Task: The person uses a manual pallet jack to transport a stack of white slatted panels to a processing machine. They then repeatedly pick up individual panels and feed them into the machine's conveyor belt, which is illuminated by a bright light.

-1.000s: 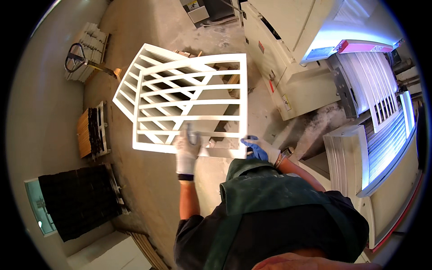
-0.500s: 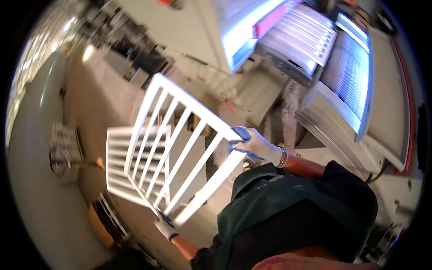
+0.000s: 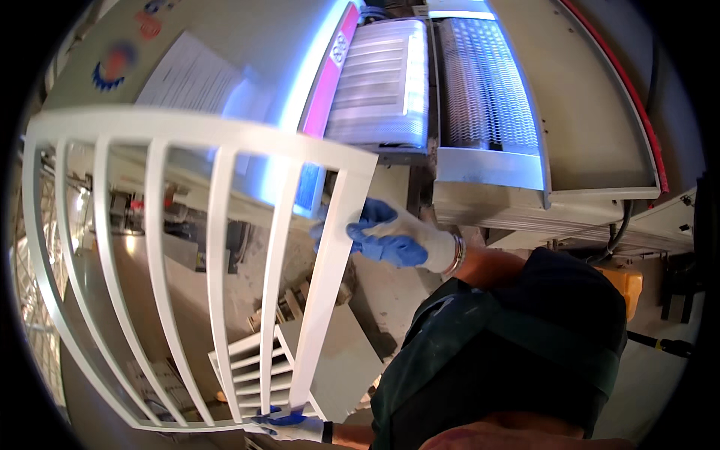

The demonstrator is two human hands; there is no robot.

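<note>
The slatted frame (image 3: 187, 277) is standing raised at the left, before the machine (image 3: 480, 112); the right hand (image 3: 397, 238) is gripping its right rail, the left hand (image 3: 294, 426) its lower corner. A second slatted panel (image 3: 251, 364) is lying below, behind the frame.

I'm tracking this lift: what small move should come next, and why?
Probably tip the white slatted panel toward the machine's roller bed. The right hand grips its side rail, the left hand its lower corner, and the machine lies just beyond.
</note>
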